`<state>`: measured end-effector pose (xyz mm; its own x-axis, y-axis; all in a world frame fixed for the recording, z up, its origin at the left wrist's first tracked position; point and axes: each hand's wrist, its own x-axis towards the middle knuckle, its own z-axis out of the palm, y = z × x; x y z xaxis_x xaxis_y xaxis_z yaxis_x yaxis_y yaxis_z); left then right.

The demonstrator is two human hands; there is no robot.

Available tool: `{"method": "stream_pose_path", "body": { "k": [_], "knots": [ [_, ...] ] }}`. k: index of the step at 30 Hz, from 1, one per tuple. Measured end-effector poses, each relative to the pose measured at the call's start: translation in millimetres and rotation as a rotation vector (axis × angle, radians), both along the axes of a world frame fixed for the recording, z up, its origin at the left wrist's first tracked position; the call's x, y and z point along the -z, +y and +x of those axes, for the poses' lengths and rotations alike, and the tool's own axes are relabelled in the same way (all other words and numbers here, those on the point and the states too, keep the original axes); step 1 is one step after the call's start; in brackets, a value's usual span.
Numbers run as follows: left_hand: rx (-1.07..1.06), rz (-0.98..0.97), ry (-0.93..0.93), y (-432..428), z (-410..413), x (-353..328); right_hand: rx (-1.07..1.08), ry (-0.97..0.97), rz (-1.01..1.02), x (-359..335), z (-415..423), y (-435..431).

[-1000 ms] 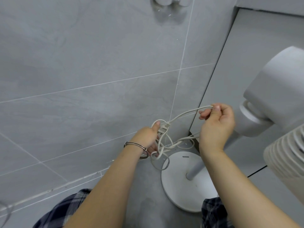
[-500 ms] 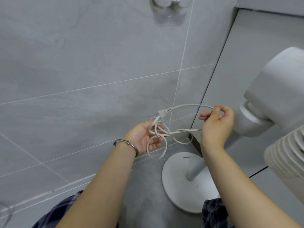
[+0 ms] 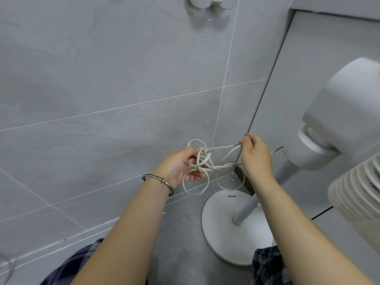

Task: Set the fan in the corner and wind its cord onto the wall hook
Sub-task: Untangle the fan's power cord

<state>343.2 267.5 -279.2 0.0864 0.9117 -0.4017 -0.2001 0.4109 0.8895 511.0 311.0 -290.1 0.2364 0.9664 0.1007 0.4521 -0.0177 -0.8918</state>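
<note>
The tiled wall (image 3: 102, 79) fills most of your view and meets a plain panel (image 3: 308, 58) at the corner on the right. The fan (image 3: 339, 112) stands in that corner. Its round base (image 3: 226, 239) sits on the floor (image 3: 181, 243) close against the wall, and its pole (image 3: 246, 208) rises toward your right, so that part of the job looks done. The fan looks top-heavy, so don't tug hard on the lead where it leaves the fan.

Your left hand (image 3: 178, 167) has its fingers curled round a loose tangle of loops in the cord (image 3: 201, 161), which hangs between your two hands just above the base. Your right hand (image 3: 255, 155) pinches a single strand between thumb and fingertip, drawn out sideways from the bundle. The cord is thin, light and limp. Its loops cross one another and will likely snag or spring apart rather than stack neatly, so grip them at the crossing and feed one turn at a time.

The wall hook (image 3: 207, 2) sits well above your hands, cut off by the top edge, and no cord is on it yet. The plug (image 3: 208, 149) lies at the top of the bundle, just beside your left fingers.
</note>
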Motion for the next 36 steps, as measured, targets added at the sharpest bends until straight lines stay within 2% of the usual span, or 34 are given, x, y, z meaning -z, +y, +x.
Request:
{"method": "stream_pose_path", "body": {
  "k": [5,8,13,18,21,26,32,36],
  "knots": [
    [-0.048,0.062,0.007,0.7,4.5,-2.6,-0.156,-0.285,-0.063,4.6,-4.2,-3.7],
    [-0.119,0.050,-0.026,1.6,4.9,-3.1,-0.193,-0.379,-0.068,2.0,-3.3,-6.5],
    [-0.144,0.012,-0.147,1.2,4.5,-4.3,-0.228,-0.408,-0.022,-0.5,-3.7,-8.5],
    [-0.183,-0.038,-0.226,3.3,1.7,-4.7,-0.115,-0.321,0.092,-7.2,-2.9,-12.2],
    [-0.182,-0.065,-0.205,3.9,2.0,-3.4,-0.040,-0.302,0.075,-8.5,1.2,-11.6],
    [-0.247,-0.086,-0.312,5.9,-2.0,-2.6,-0.028,-0.350,-0.030,-4.5,7.0,-8.4],
    [-0.188,-0.051,-0.196,9.6,-1.0,0.5,-0.084,-0.384,-0.080,-3.9,3.3,-13.0],
    [-0.076,-0.037,-0.082,8.1,-6.5,-1.1,-0.219,-0.569,-0.152,-4.2,0.6,-13.3]
  ]
}}
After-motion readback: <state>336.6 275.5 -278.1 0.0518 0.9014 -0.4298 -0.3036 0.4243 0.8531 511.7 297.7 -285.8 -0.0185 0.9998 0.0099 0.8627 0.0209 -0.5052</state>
